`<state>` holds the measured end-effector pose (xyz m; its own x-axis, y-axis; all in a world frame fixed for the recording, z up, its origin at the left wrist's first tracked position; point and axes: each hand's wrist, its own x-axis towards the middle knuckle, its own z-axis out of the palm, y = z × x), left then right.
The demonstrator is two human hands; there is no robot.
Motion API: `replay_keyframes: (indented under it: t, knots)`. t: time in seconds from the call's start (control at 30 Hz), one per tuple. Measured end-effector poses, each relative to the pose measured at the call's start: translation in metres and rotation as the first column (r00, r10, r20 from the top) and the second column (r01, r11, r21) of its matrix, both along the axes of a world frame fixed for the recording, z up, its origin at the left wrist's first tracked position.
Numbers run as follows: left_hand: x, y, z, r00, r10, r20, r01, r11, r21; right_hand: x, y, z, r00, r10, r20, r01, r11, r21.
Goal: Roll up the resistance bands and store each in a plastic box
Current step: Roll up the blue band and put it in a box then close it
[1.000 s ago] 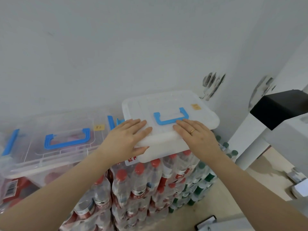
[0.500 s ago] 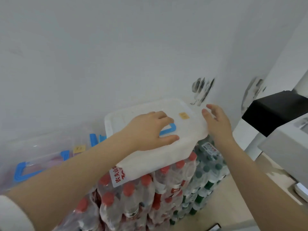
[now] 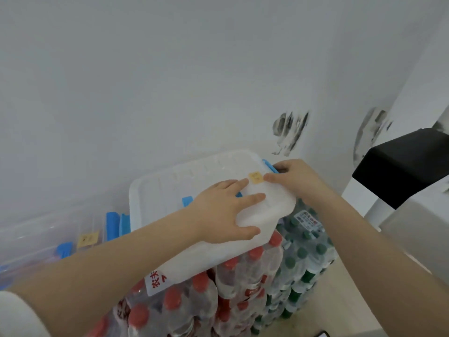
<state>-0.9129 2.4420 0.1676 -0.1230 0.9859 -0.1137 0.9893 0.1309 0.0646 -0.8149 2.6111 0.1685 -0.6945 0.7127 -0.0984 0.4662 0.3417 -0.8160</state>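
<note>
Plastic box (image 3: pixel 213 188) sits on bottle packs (image 3: pixel 243 283), middle. Left hand (image 3: pixel 226 212) flat, fingers straight, pressing lid. Right hand (image 3: pixel 298 181) at 2 o'clock, curled round blue latch (image 3: pixel 268 164). Step: closing box. Next: snap latch.

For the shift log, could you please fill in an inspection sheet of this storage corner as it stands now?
Surface: shrink-wrapped bottle packs, red caps left, green caps right.
Job's things: white lidded box on the packs; no resistance band visible.
Clutter: clear boxes at left with blue latches, yellow sticker.
Hands: left hand pressing flat on the lid; right hand gripping the blue latch.
Cables: nothing seen.
Surroundings: scuffed white wall; black-topped unit at right.
</note>
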Motion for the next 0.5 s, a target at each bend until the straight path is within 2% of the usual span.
replay_keyframes:
  t: [0.17,0.27,0.33,0.43,0.5]
  knots:
    - [0.000,0.002,-0.001,1.000,0.003,-0.028,-0.002,0.999,0.053,-0.003,-0.004,-0.004,0.998,0.051,0.048,-0.059,0.978,0.198]
    - [0.005,0.006,0.000,0.999,0.030,-0.018,-0.029,0.998,0.053,-0.007,-0.006,-0.008,0.992,0.024,0.121,-0.071,0.911,0.406]
    - [0.010,0.005,0.001,0.999,0.035,-0.016,-0.034,0.997,0.067,-0.011,-0.009,-0.010,0.991,-0.011,0.134,-0.055,0.877,0.478]
    - [0.009,-0.011,0.009,0.997,-0.038,-0.073,0.053,0.972,0.228,-0.013,-0.021,-0.007,0.995,-0.059,0.083,0.001,0.820,0.572]
    - [-0.004,-0.032,0.013,0.997,-0.039,-0.059,0.058,0.932,0.358,-0.016,-0.037,-0.005,0.999,0.032,0.003,-0.026,0.756,0.654]
